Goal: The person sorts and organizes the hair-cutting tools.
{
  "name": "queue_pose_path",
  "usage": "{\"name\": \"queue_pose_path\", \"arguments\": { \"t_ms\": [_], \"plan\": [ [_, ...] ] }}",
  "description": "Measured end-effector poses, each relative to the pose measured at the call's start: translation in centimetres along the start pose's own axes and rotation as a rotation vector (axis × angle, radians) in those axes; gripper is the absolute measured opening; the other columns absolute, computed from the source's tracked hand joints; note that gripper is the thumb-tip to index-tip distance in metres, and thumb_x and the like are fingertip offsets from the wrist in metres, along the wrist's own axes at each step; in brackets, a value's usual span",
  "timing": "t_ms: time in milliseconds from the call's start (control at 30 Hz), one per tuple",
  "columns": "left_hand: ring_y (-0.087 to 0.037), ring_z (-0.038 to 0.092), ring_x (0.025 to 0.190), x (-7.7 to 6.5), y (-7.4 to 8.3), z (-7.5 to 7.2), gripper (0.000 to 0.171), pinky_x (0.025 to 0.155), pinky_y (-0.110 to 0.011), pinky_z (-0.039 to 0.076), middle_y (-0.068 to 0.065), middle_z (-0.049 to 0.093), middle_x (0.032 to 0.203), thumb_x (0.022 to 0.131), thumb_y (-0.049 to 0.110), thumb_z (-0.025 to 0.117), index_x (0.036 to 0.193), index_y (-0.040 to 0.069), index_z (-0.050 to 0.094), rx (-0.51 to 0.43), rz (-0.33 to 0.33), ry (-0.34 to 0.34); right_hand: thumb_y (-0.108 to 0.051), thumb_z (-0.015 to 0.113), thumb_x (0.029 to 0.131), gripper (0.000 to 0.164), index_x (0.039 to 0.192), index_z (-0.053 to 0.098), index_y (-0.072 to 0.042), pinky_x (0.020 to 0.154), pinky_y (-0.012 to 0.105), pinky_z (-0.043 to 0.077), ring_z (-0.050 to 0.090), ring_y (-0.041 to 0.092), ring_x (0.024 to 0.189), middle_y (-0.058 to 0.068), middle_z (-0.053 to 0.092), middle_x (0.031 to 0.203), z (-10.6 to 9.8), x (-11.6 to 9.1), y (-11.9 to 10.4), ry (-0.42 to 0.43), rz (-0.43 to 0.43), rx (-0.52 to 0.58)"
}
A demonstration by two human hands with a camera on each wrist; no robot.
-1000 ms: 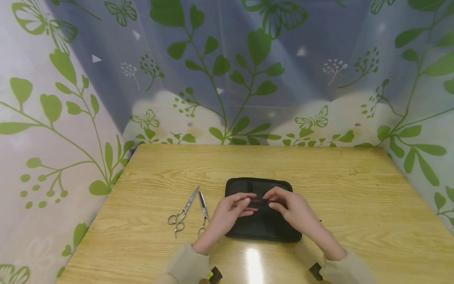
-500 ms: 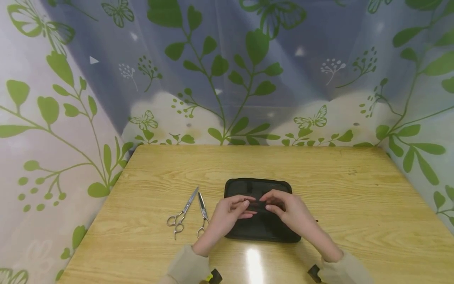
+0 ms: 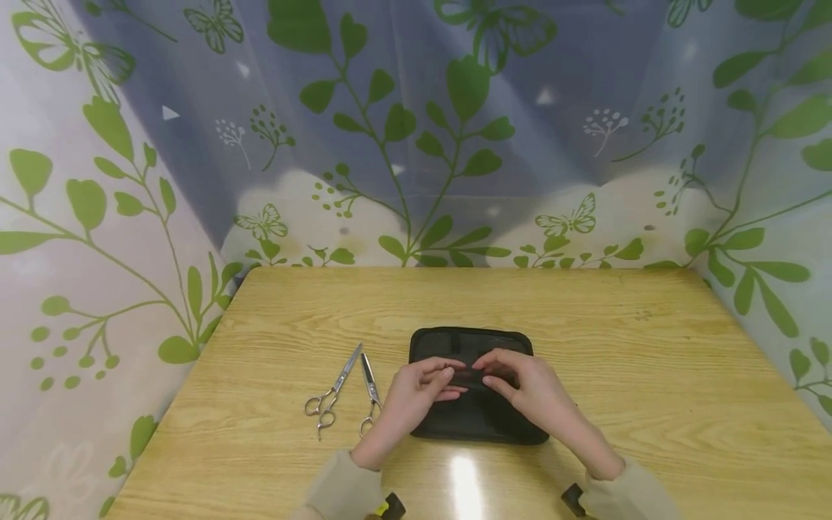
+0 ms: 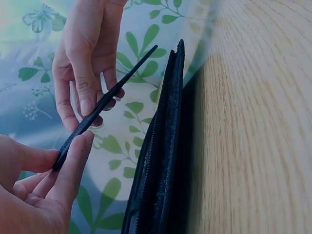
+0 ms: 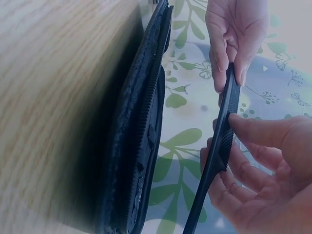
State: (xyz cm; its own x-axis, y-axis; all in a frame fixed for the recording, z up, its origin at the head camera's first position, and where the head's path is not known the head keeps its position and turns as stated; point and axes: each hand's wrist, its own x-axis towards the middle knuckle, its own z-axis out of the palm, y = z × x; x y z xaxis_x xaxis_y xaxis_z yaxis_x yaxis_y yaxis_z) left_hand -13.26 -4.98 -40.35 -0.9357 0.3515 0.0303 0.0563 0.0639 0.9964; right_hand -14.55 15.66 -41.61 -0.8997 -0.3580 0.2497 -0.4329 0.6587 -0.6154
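Observation:
A black tail comb is held above a black zippered case, and against that case it hardly stands out in the head view. My left hand pinches the toothed end between thumb and fingers. Farther along, my right hand grips the toothed part, thumb on one side and fingers on the other. The comb's thin tail sticks out past the right hand. In the left wrist view the case appears edge-on, its zip teeth showing along the side.
Left of the case, a pair of scissors and thinning shears lie on the wooden table; the left wrist partly covers the shears' handles. A leaf-and-butterfly patterned curtain closes off the back and sides.
The right hand has shifted slightly left, bringing its fingertips a little closer to the left hand's. Both hands keep hold of the comb. The head view has drifted slightly.

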Motion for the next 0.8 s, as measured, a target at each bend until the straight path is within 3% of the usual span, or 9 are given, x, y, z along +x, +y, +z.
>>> {"name": "queue_pose_path", "arguments": {
  "t_ms": [167,400,700,800],
  "plan": [
    [-0.031,0.064,0.091,-0.1,0.2,0.0,0.025,0.078,-0.034,0.055,-0.031,0.061,0.113,0.094,0.003,0.047,0.113,-0.009,0.059,0.001,0.013,0.007,-0.020,0.068,0.083,0.017,0.099,0.067,-0.022,0.065,0.032,0.055,0.060,0.003,0.077,-0.005,0.070,0.095,-0.2,0.1,0.2,0.002,-0.003,-0.015],
    [-0.033,0.063,0.091,-0.2,0.1,-0.7,0.026,0.079,-0.035,0.055,-0.032,0.059,0.115,0.094,0.004,0.047,0.114,-0.010,0.058,0.008,0.023,0.020,-0.029,0.063,0.086,0.017,0.100,0.068,-0.020,0.053,0.027,0.047,0.054,0.003,0.063,-0.006,0.068,0.084,-1.1,-0.4,1.1,0.004,0.063,-0.075],
    [-0.026,0.064,0.092,0.1,-3.3,-2.9,0.029,0.079,-0.031,0.055,-0.028,0.059,0.118,0.095,0.012,0.049,0.118,-0.003,0.058,-0.022,0.020,0.055,-0.030,0.061,0.088,0.018,0.099,0.069,-0.018,0.062,0.032,0.052,0.058,0.007,0.072,-0.005,0.069,0.089,-2.3,-1.4,2.4,0.028,0.099,-0.102],
    [-0.026,0.065,0.090,-0.1,-3.7,-3.6,0.030,0.078,-0.030,0.055,-0.027,0.060,0.117,0.095,0.015,0.049,0.118,-0.002,0.059,-0.010,0.023,0.089,-0.028,0.062,0.088,0.017,0.098,0.070,-0.017,0.062,0.033,0.052,0.059,0.008,0.073,-0.004,0.070,0.090,-2.4,-1.7,2.9,0.025,0.109,-0.104]
  ]
}}
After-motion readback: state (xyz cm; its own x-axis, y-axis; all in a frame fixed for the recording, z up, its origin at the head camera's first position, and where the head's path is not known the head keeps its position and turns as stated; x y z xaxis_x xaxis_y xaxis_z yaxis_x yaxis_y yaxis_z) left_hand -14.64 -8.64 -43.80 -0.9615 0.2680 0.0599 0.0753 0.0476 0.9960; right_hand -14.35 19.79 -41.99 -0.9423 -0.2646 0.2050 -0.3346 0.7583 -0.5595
